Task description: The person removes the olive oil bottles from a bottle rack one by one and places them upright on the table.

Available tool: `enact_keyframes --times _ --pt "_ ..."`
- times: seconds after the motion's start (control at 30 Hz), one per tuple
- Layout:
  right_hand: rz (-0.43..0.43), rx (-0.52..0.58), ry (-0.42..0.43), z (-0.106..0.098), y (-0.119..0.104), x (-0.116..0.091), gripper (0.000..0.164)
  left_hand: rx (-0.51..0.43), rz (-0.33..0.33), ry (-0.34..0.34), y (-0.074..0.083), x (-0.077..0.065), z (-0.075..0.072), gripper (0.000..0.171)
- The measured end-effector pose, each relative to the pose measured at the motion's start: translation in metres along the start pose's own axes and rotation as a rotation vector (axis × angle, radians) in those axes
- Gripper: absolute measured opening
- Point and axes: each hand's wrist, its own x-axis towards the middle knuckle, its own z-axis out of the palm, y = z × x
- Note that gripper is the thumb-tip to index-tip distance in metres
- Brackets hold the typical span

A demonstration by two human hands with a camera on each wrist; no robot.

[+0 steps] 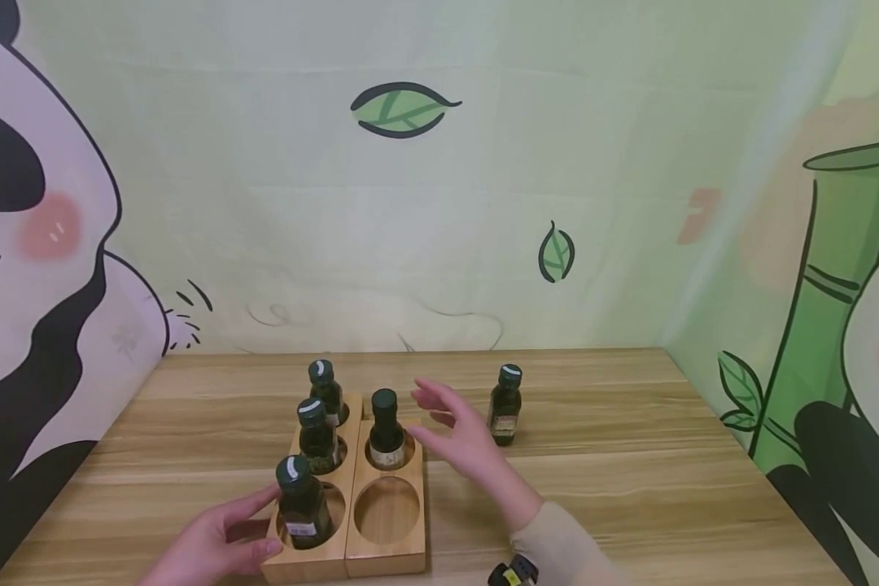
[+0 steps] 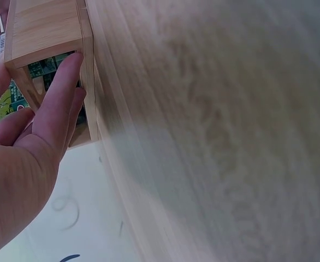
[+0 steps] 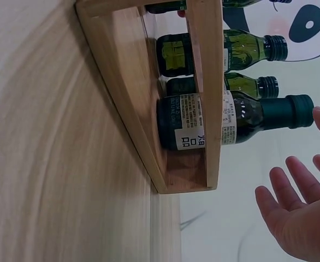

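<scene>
A wooden bottle rack [image 1: 388, 563] stands on the table, made of two blocks side by side. Its left row holds three small dark green bottles: front [image 1: 303, 513], middle [image 1: 317, 443] and back [image 1: 327, 395]. A taller, long-necked bottle [image 3: 247, 115] sits in the right row's back hole; the round hole before it holds no bottle. My left hand [image 1: 216, 537] rests against the rack's left front side, its fingers fairly straight in the left wrist view. Beside the taller bottle is my right hand [image 1: 461, 435], fingers spread, thumb close to the cap, holding nothing.
Another small dark bottle [image 1: 505, 407] stands on the table to the right, just beyond my right hand. Behind the wooden table [image 1: 652, 456] hangs a printed cloth backdrop [image 1: 278, 203] with pandas, leaves and bamboo.
</scene>
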Motion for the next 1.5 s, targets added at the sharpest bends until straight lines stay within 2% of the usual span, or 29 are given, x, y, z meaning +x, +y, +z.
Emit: enact_keyframes --times 0.47,0.7,1.13,1.5 --pt "0.044 0.056 -0.056 0.008 -0.005 0.008 0.066 -0.007 -0.014 0.003 0.002 0.0 0.0 0.082" --pt "0.047 0.05 -0.078 0.013 -0.004 0.013 0.065 -0.011 -0.009 -0.003 0.001 0.0 0.0 0.082" --pt "0.058 0.143 -0.076 0.023 -0.004 0.017 0.059 -0.025 0.002 -0.008 0.0 -0.001 0.0 0.083" --pt "0.063 0.152 -0.07 0.031 -0.006 0.02 0.051 -0.051 0.005 -0.015 -0.003 -0.001 -0.001 0.08"
